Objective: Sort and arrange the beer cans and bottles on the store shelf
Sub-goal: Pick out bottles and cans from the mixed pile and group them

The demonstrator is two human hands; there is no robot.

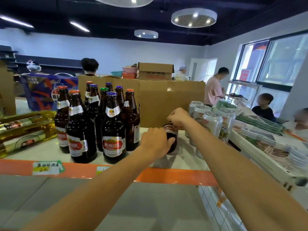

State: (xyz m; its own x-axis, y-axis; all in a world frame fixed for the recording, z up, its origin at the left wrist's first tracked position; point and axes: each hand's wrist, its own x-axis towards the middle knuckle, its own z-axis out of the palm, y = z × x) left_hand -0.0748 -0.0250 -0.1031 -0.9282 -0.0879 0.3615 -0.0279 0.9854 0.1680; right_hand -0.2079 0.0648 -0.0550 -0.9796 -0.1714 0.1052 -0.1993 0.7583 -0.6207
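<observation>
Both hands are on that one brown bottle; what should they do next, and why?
Probably slide the bottle left to join the bottle group: the left hand grips its body, the right hand its top, and it sits between group and cans.

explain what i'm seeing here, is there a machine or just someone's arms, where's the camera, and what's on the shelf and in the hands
There is no machine. These are a person's bare arms, seen by one wide-angle camera worn on their head, looking forward and down. The left hand wraps round the body of a brown beer bottle, and the right hand holds its top. The bottle's base is at a white shelf with an orange front edge. To its left is a cluster of upright brown bottles with coloured caps, and to its right are white beer cans. A cardboard sheet stands behind them.
</observation>
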